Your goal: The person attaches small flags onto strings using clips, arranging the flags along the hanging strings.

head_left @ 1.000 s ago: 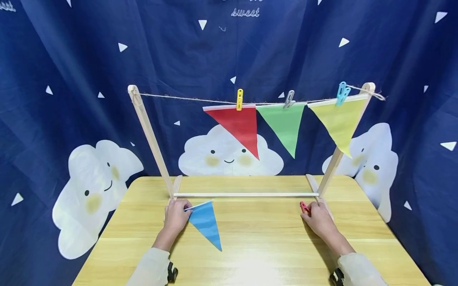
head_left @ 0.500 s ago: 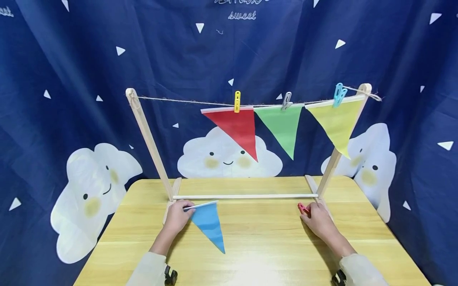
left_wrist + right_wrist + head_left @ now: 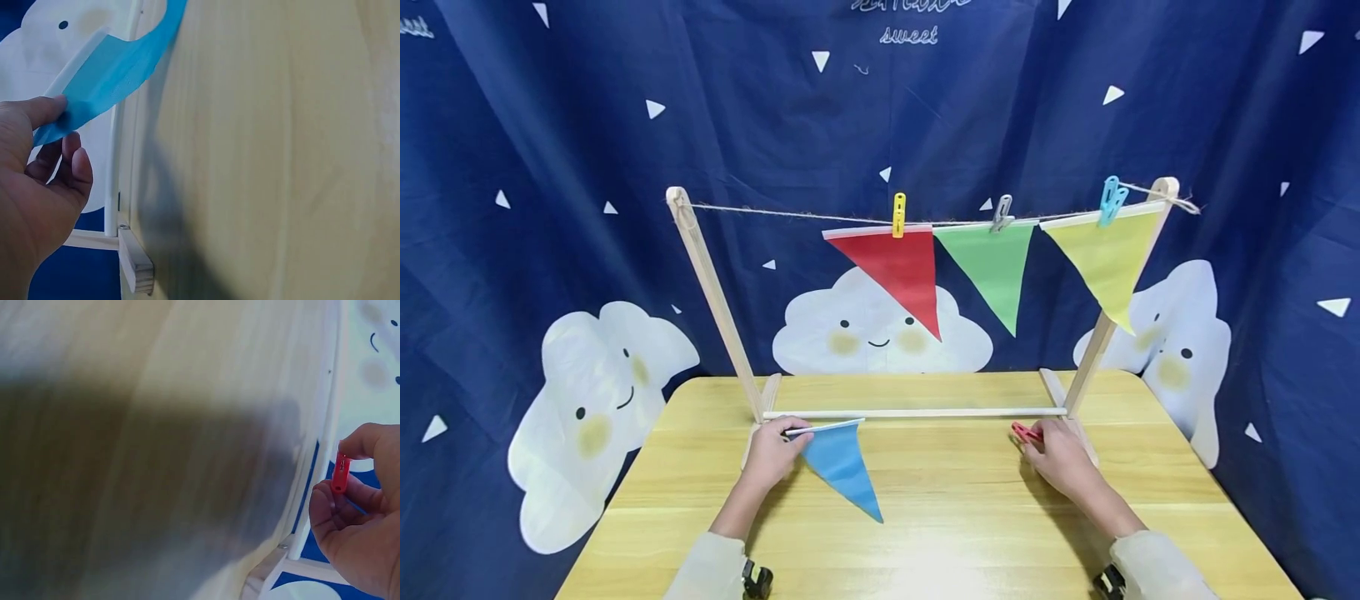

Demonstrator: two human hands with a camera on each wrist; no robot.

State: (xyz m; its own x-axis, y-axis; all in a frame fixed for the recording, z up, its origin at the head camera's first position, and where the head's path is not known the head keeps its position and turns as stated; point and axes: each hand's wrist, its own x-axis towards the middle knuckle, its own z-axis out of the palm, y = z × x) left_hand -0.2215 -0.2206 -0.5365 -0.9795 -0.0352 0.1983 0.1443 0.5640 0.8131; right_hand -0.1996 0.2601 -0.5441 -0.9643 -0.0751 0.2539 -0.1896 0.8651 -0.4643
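Observation:
My left hand [image 3: 772, 452] pinches a blue triangular pennant [image 3: 844, 467] by the left end of its white top edge. In the left wrist view the thumb lies over the pennant's [image 3: 103, 81] corner, and its cloth curves away. My right hand [image 3: 1060, 454] holds a red clothespin [image 3: 1024, 432] between thumb and fingers; the right wrist view shows the clothespin [image 3: 340, 473] at the fingertips. On the string [image 3: 775, 212] hang a red pennant [image 3: 902, 271] under a yellow clothespin [image 3: 898, 215], a green pennant [image 3: 992, 258] under a grey one, and a yellow pennant [image 3: 1097, 254] under a light blue one.
Two wooden posts [image 3: 715, 292] carry the string, joined low down by a white rod [image 3: 917, 412]. The frame stands on a wooden table [image 3: 940, 500]. Behind it hangs a dark blue curtain [image 3: 587, 125] with clouds and triangles.
The left hand has turned the blue pennant slightly, its tip swinging rightward. The right hand has shifted a little left with the red clothespin, which now lies flatter. The head view has tilted slightly.

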